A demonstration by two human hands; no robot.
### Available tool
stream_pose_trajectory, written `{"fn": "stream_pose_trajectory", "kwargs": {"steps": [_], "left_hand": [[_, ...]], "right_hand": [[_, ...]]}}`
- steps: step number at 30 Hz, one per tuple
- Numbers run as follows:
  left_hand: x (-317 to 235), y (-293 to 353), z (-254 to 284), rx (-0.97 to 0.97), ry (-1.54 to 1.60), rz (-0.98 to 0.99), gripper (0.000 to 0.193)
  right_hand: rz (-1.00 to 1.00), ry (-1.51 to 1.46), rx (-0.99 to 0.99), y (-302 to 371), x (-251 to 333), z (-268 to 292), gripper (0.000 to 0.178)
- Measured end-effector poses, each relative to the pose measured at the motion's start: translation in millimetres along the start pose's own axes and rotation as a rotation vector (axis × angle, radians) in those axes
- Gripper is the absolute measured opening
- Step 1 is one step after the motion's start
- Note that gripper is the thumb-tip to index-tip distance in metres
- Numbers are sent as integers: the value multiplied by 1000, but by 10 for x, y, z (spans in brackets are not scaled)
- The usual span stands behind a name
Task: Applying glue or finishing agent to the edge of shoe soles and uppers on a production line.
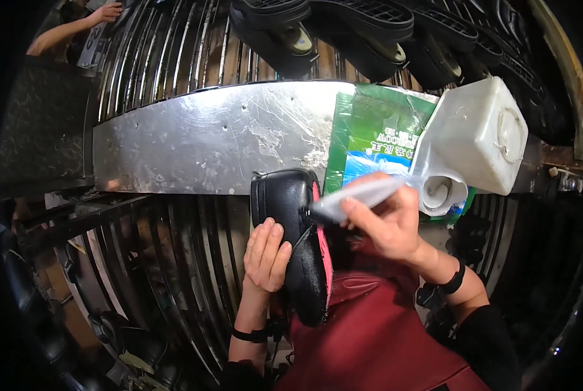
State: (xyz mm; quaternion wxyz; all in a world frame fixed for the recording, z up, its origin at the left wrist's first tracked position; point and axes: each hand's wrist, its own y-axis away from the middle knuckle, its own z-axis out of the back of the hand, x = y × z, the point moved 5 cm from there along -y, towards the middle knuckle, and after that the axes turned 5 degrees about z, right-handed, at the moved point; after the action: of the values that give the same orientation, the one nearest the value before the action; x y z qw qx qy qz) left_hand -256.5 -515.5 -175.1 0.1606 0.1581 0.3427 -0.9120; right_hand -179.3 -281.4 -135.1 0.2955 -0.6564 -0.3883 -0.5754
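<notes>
A black leather shoe upper [298,274] with a pink underside edge [325,257] stands on its side over my lap, its upper end at the metal ledge. My left hand [266,255] grips it from the left, fingers laid along the black side. In my right hand [392,221] is a whitish brush-like tool [363,197], smeared by motion. Its dark tip meets the shoe beside the pink edge. Some right fingers are hidden behind the tool. A red apron [370,332] lies below the shoe.
A white plastic jug [484,130] with a round cup-like opening [443,195] rests on a green printed sheet [370,117] on the metal ledge [194,146]. Black shoe soles [363,19] stand on metal rollers [174,45] beyond. Another person's hand [105,13] shows far left.
</notes>
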Motion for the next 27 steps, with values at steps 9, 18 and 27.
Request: {"fn": "stream_pose_trajectory", "kwargs": {"steps": [9,18,27], "left_hand": [[-23,-42,19,-21,19,-19,28],[-33,-141,35,-63,16,-38,29],[-106,-244,54,-62,-35,-49,29]], "right_hand": [[-129,134,-103,-580,-130,76,18],[-102,26,79,509,-13,78,15],[520,201,498,1290,623,-211,29]]}}
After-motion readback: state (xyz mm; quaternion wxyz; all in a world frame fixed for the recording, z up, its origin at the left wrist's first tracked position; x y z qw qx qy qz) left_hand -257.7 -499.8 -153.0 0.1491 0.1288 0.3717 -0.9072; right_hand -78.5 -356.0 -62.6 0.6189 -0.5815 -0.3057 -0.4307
